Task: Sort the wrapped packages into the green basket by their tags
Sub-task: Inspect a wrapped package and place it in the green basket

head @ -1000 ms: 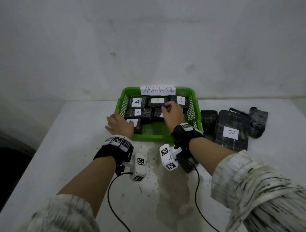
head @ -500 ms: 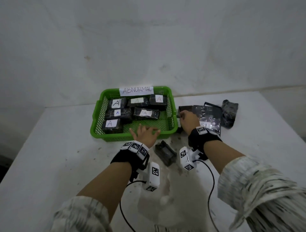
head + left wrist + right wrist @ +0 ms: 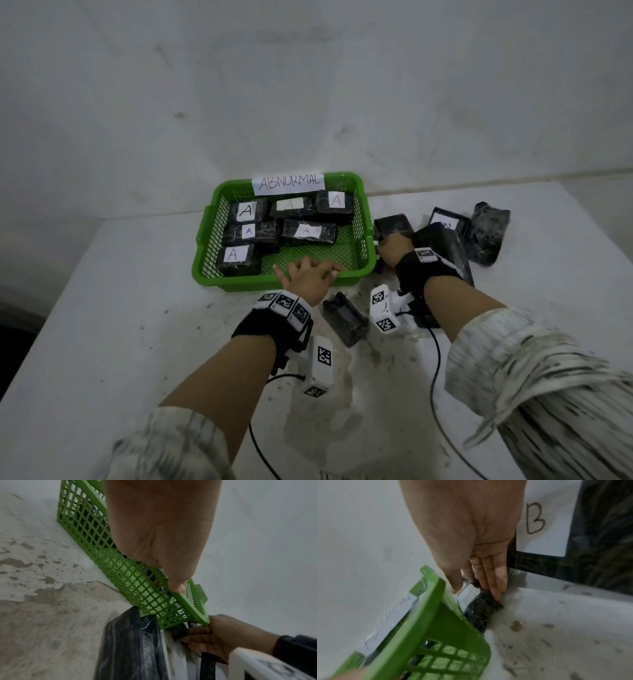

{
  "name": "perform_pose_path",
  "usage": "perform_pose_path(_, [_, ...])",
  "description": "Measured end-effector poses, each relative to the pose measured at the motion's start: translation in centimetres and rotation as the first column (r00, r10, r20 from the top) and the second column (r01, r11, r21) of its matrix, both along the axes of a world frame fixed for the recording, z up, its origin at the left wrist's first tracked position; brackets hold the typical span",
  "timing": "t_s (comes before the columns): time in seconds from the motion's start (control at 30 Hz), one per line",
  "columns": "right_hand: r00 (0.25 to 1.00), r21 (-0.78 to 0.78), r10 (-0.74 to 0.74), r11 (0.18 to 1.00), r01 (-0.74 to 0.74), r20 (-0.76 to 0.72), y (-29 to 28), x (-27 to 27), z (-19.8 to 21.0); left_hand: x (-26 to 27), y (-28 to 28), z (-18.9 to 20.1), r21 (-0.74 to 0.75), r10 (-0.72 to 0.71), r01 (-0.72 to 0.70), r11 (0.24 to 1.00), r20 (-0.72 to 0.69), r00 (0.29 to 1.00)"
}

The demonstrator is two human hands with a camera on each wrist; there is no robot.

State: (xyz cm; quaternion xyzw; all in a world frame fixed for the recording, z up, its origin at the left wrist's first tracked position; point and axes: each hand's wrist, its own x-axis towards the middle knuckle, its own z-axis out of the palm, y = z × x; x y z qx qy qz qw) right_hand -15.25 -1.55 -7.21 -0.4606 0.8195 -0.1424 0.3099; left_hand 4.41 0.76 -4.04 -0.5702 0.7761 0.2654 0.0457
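Observation:
The green basket (image 3: 363, 219) labelled ABNORMAL holds several black wrapped packages tagged A (image 3: 308, 231). My left hand (image 3: 308, 270) rests with spread fingers on the basket's near rim, and its thumb touches the rim (image 3: 188, 605). My right hand (image 3: 388, 246) is just outside the basket's right wall. There its thumb and fingers (image 3: 494, 586) pinch a small black package (image 3: 481, 607) with a white tag, lying on the table against the basket (image 3: 436, 628). In the head view my hand hides this package. A large package tagged B (image 3: 544, 520) lies just behind it.
Right of the basket lie a black package (image 3: 392, 222), the B-tagged one (image 3: 445, 222) and a crumpled one (image 3: 488, 233). Another black package (image 3: 344, 317) lies on the stained white table (image 3: 102, 308) between my wrists. A wall stands close behind.
My right hand left the basket and moved right to the small package beside its wall. My left hand slid from the basket's near left corner along the near rim to the right.

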Motion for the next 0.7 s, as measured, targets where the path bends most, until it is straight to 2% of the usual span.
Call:
perform_pose_path(0.2, [0.995,0.052,-0.033,0.998,0.028,0.091,-0.9,-0.3,-0.2,0.2,0.0,0.1,0.003,-0.005,0.005,1.000,-0.036,0.999])
perform_pose_path(0.33, [1.000,0.046,-0.018,0.999,0.018,0.020,-0.2,-0.8,-0.2,0.2,-0.1,0.1,0.006,-0.014,0.014,1.000,-0.031,0.999])
perform_pose_path(0.4, [0.986,0.022,-0.061,0.998,0.058,0.155,0.0,-0.9,-0.6,0.3,0.0,0.1,0.008,-0.016,0.017,1.000,-0.034,0.999])
perform_pose_path(0.5, [0.922,0.008,-0.149,0.988,0.156,0.357,0.0,-1.2,-1.0,0.2,0.0,0.3,-0.002,-0.028,0.028,1.000,-0.021,0.999])
perform_pose_path(0.6, [0.934,-0.028,-0.172,0.981,0.190,0.315,-0.1,-0.9,-0.3,0.3,0.0,0.3,0.013,-0.032,0.033,0.999,-0.017,0.999])
perform_pose_path(0.7, [0.925,-0.162,-0.245,0.940,0.299,0.289,-0.1,-0.9,0.7,0.5,0.0,0.6,0.060,-0.029,0.031,0.998,-0.033,0.999])
